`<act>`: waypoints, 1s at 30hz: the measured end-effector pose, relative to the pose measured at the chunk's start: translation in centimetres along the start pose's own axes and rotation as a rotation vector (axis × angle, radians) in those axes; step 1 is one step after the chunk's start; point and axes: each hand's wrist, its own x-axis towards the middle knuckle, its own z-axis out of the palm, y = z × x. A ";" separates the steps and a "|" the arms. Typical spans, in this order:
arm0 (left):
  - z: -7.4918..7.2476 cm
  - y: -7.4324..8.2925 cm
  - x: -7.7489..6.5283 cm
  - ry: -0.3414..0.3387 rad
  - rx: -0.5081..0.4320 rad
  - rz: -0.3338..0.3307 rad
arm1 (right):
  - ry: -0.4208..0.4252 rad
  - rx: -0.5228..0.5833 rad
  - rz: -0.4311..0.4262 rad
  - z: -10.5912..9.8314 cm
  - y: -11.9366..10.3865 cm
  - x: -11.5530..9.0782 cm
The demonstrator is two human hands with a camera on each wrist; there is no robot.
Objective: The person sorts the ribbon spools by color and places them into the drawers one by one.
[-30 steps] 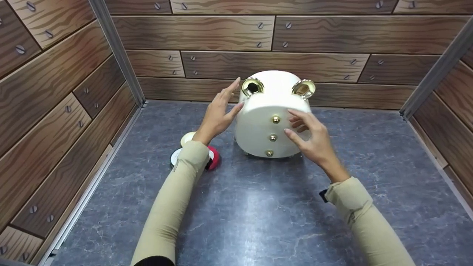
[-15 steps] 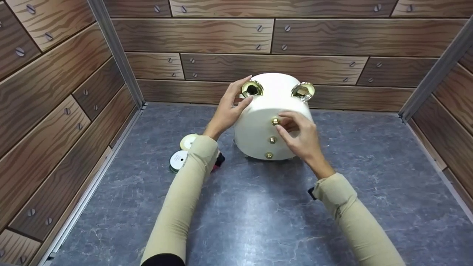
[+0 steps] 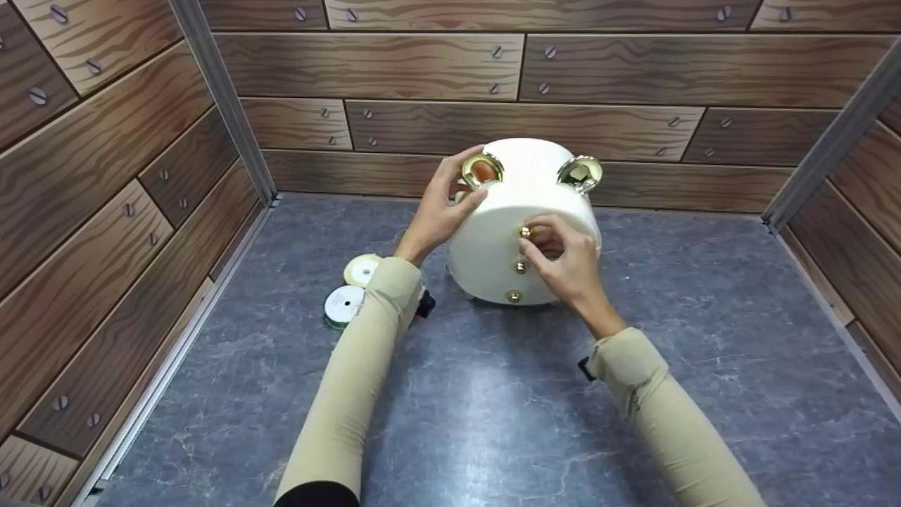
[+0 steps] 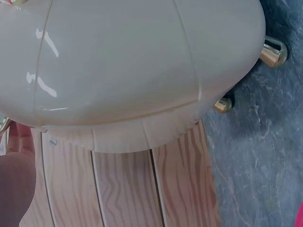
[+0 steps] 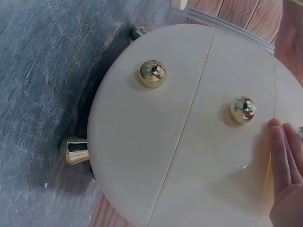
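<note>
A white rounded box (image 3: pixel 486 260) with seams across its front stands on the floor, with gold ear-shaped pieces on top and several gold feet. Three round gold knobs run down its front: a top knob (image 3: pixel 525 232), a middle knob (image 3: pixel 520 267) and a bottom knob (image 3: pixel 514 296). My right hand (image 3: pixel 567 264) pinches the top knob between thumb and index finger. At the box's upper left, my left hand (image 3: pixel 440 211) rests around the left gold ear (image 3: pixel 482 171), thumb in front and fairly straight fingers partly hidden behind. The right gold ear (image 3: pixel 581 173) is untouched.
Ribbon spools lie left of the box, a cream spool (image 3: pixel 361 270) and a green-edged white spool (image 3: pixel 343 305), partly behind my left sleeve. A pink edge (image 4: pixel 299 215) shows in the left wrist view. Wood-patterned walls (image 3: pixel 422 67) enclose the grey marbled floor (image 3: pixel 450 394).
My right hand has moved left onto the top knob and closed its fingertips on it. My left hand has moved right, up to the box and the left ear. The box stays in place.
</note>
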 end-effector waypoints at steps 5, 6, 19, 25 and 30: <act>0.1 0.0 0.0 0.003 0.000 -0.006 | 0.010 0.012 -0.015 0.1 0.1 0.2; 0.1 -0.1 0.0 0.002 0.000 -0.007 | 0.011 0.015 -0.016 0.1 0.1 0.2; 0.1 -0.1 -0.1 -0.004 -0.011 -0.012 | 0.012 -0.001 -0.020 0.0 0.2 0.2; 0.1 0.0 0.1 -0.010 -0.012 -0.008 | 0.023 -0.010 -0.035 -0.2 0.3 0.2; 0.1 -0.2 0.0 0.006 -0.026 -0.026 | 0.009 0.008 -0.021 -0.1 0.0 0.0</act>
